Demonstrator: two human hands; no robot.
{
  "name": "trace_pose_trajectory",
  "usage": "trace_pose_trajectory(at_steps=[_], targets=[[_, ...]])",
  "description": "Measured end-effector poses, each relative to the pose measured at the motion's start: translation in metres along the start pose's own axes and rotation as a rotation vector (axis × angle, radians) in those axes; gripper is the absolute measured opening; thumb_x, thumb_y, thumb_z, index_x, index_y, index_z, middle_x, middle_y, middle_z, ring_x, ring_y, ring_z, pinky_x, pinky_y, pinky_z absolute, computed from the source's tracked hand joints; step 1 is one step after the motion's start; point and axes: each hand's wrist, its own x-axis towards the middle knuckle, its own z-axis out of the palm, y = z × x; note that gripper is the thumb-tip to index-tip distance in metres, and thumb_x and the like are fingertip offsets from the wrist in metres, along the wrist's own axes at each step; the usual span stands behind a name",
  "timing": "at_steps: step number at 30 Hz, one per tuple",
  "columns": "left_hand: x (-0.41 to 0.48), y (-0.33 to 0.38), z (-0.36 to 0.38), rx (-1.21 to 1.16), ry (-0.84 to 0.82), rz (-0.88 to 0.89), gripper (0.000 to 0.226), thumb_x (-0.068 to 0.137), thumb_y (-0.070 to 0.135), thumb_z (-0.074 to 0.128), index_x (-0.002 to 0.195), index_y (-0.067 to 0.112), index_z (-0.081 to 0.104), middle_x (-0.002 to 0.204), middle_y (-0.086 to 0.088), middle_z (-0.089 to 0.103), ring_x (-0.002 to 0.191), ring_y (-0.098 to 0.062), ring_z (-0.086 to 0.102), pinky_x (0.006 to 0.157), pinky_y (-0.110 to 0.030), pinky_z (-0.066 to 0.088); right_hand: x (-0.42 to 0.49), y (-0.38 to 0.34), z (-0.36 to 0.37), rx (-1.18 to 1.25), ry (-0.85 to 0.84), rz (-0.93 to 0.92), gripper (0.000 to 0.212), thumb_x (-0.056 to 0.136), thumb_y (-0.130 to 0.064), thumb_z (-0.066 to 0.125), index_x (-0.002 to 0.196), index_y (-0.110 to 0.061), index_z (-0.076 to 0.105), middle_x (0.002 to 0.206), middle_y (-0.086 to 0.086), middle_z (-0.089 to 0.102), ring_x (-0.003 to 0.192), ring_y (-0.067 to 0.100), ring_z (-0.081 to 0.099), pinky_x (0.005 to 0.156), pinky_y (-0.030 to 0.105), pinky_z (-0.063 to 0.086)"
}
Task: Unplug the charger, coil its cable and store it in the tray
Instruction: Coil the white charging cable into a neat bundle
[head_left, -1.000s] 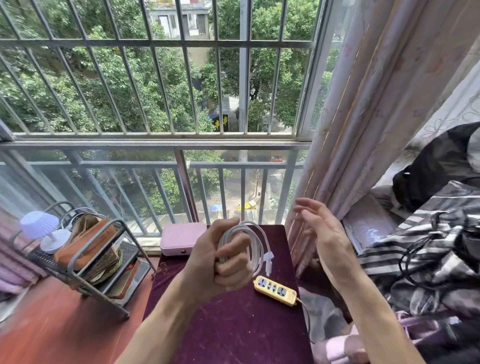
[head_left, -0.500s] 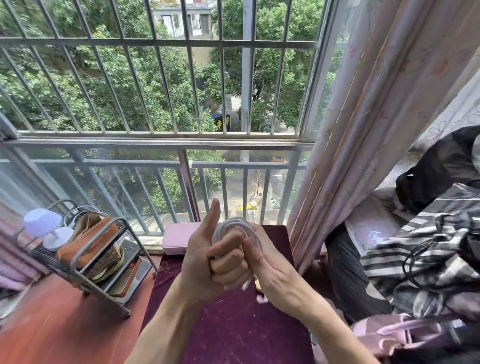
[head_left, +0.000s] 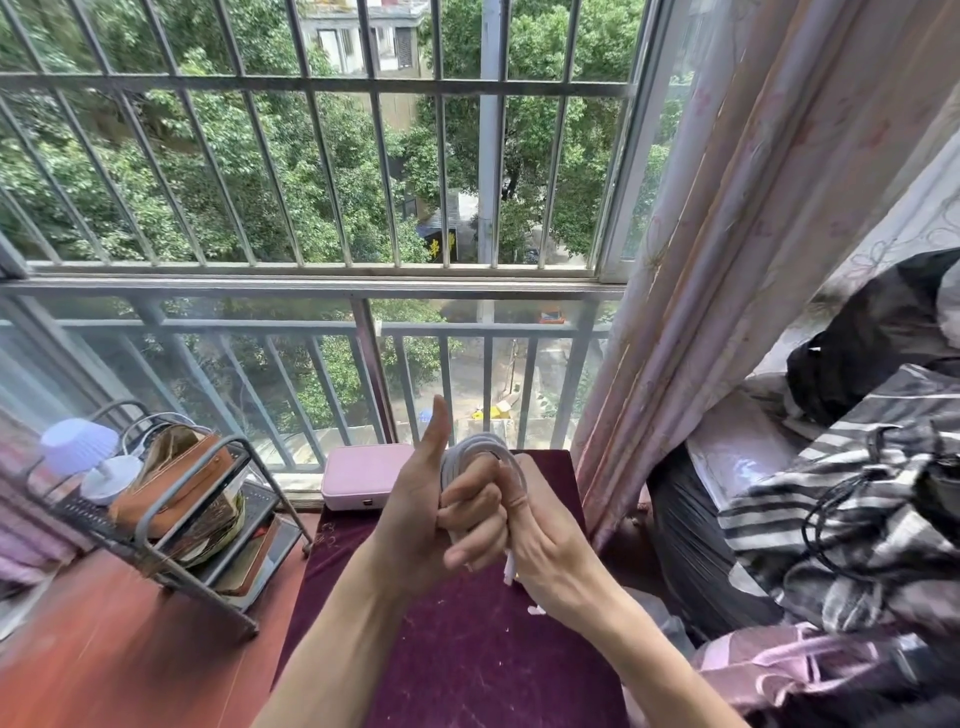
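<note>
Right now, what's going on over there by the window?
A person is winding a white charger cable into a coil above a table covered in dark red cloth. The left hand has the loops in its grip, thumb up. The right hand is closed around the side of the coil, with a white end poking out below. The coil is not put away yet.
</note>
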Motion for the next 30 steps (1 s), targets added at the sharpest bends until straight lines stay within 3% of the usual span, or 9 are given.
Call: trace_pose_trajectory(at_steps=[3, 10, 13, 15, 18, 21, 25, 27, 30], targets=[[0.002, -0.001, -0.006, -0.064, 0.0, -0.021, 0.071, 0.102, 0.065, 0.026, 0.053, 0.014, 0.034, 0.034, 0.002, 0.021, 0.036, -0.021, 0.062, 0.049, -0.027, 0.053, -0.002, 0.008, -0.003, -0.111, 0.041, -0.06, 0.057, 0.104, -0.069, 0.039, 0.109, -0.017, 0.061, 0.084, 0.023, 0.073, 0.07, 0.026, 0.075, 0.066, 0.045, 0.061], [0.006, -0.004, 0.001, -0.031, 0.27, -0.075, 0.073, 0.099, 0.061, 0.04, 0.046, 0.012, 0.048, 0.03, 0.002, 0.018, 0.029, -0.02, 0.055, 0.049, -0.03, 0.053, -0.01, 0.003, -0.01, -0.175, 0.068, 0.003, 0.048, 0.109, -0.058, 0.037, 0.107, -0.018, 0.062, 0.09, 0.008, 0.081, 0.088, 0.019, 0.079, 0.083, 0.038, 0.063], [0.01, -0.006, 0.006, 0.057, 0.382, -0.056, 0.068, 0.1, 0.054, 0.047, 0.054, 0.005, 0.055, 0.028, 0.002, 0.03, 0.034, -0.022, 0.058, 0.053, -0.032, 0.056, -0.013, -0.002, -0.015, -0.06, 0.038, 0.079, 0.045, 0.105, -0.062, 0.042, 0.102, -0.024, 0.067, 0.078, -0.009, 0.073, 0.07, -0.002, 0.064, 0.069, 0.019, 0.054], [0.012, 0.001, 0.008, 0.136, 0.42, -0.104, 0.07, 0.1, 0.056, 0.045, 0.059, 0.001, 0.059, 0.031, -0.003, 0.041, 0.043, -0.025, 0.064, 0.057, -0.033, 0.058, -0.014, -0.005, -0.019, -0.021, 0.033, 0.11, 0.044, 0.105, -0.061, 0.042, 0.106, -0.026, 0.069, 0.084, -0.009, 0.074, 0.071, 0.001, 0.062, 0.062, 0.018, 0.05], [0.01, 0.012, 0.0, 0.487, 0.551, -0.15, 0.069, 0.098, 0.059, 0.045, 0.063, 0.003, 0.067, 0.047, -0.01, 0.062, 0.049, -0.024, 0.066, 0.056, -0.027, 0.058, -0.015, -0.009, -0.025, -0.104, 0.051, 0.028, 0.035, 0.108, -0.056, 0.041, 0.092, -0.04, 0.067, 0.08, -0.012, 0.072, 0.081, 0.027, 0.075, 0.073, 0.036, 0.06], [0.01, 0.008, -0.01, 0.689, 0.589, -0.154, 0.07, 0.096, 0.063, 0.047, 0.067, 0.004, 0.071, 0.056, -0.011, 0.066, 0.053, -0.022, 0.068, 0.055, -0.023, 0.056, -0.012, -0.014, -0.033, -0.43, 0.008, -0.049, 0.031, 0.11, -0.053, 0.036, 0.091, -0.037, 0.055, 0.08, -0.014, 0.071, 0.074, 0.011, 0.071, 0.07, 0.024, 0.055], [0.012, 0.014, -0.02, 1.134, 0.605, -0.122, 0.073, 0.088, 0.076, 0.045, 0.08, 0.01, 0.072, 0.077, -0.009, 0.074, 0.066, -0.015, 0.07, 0.071, -0.027, 0.055, -0.003, -0.013, -0.05, -1.056, -0.162, -0.044, 0.012, 0.106, -0.035, 0.037, 0.097, -0.027, 0.04, 0.085, -0.002, 0.063, 0.073, 0.029, 0.063, 0.072, 0.054, 0.053], [0.012, 0.013, -0.019, 1.44, 0.585, -0.167, 0.075, 0.083, 0.086, 0.035, 0.091, 0.019, 0.066, 0.087, -0.002, 0.074, 0.071, -0.008, 0.072, 0.071, -0.028, 0.056, -0.001, -0.015, -0.049, -1.152, -0.221, -0.06, 0.012, 0.105, -0.035, 0.038, 0.11, -0.029, 0.046, 0.095, -0.003, 0.066, 0.078, 0.031, 0.067, 0.072, 0.05, 0.055], [0.015, -0.004, -0.018, 1.801, 0.636, -0.158, 0.081, 0.08, 0.092, 0.014, 0.078, 0.024, 0.059, 0.076, 0.002, 0.07, 0.071, -0.018, 0.069, 0.076, -0.042, 0.057, 0.007, -0.018, -0.045, -1.235, -0.267, -0.11, 0.028, 0.104, -0.03, 0.04, 0.128, -0.027, 0.053, 0.111, -0.004, 0.067, 0.088, 0.029, 0.07, 0.072, 0.043, 0.054]])
